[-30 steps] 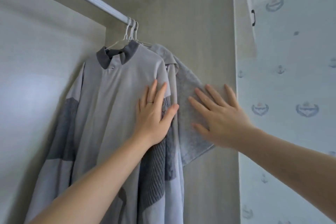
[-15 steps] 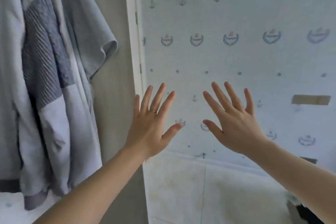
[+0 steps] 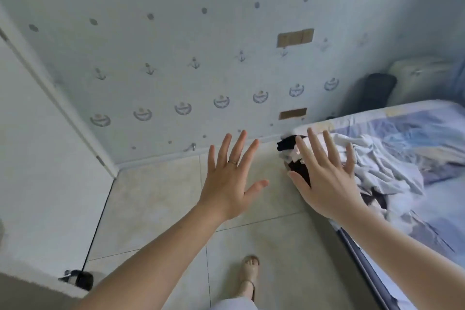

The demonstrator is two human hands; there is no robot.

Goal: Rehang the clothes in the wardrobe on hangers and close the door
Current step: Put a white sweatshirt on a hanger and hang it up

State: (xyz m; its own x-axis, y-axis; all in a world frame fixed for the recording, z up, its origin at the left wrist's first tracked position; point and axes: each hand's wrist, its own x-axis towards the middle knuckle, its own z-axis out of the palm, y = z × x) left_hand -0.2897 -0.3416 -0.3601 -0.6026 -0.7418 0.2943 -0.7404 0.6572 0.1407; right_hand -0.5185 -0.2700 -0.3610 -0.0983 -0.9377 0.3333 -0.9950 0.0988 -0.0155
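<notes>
Tiled floor [image 3: 156,199] lies beneath both empty, wide-spread hands: left hand [image 3: 227,184] and right hand [image 3: 324,178] stretch toward crumpled clothes [image 3: 377,158] heaped just beyond the right, probably next for hangers.

Bare tiled floor [image 3: 156,209] is lying open between the white wardrobe door [image 3: 42,171] on the left and the bed [image 3: 427,229] on the right. The left hand [image 3: 226,184] is hovering spread above it, touching nothing. A heap of clothes [image 3: 382,166] is crowding the bed's corner by the patterned wall [image 3: 176,40], spilling over its edge; the spread right hand [image 3: 327,181] is overlapping it in view.
</notes>
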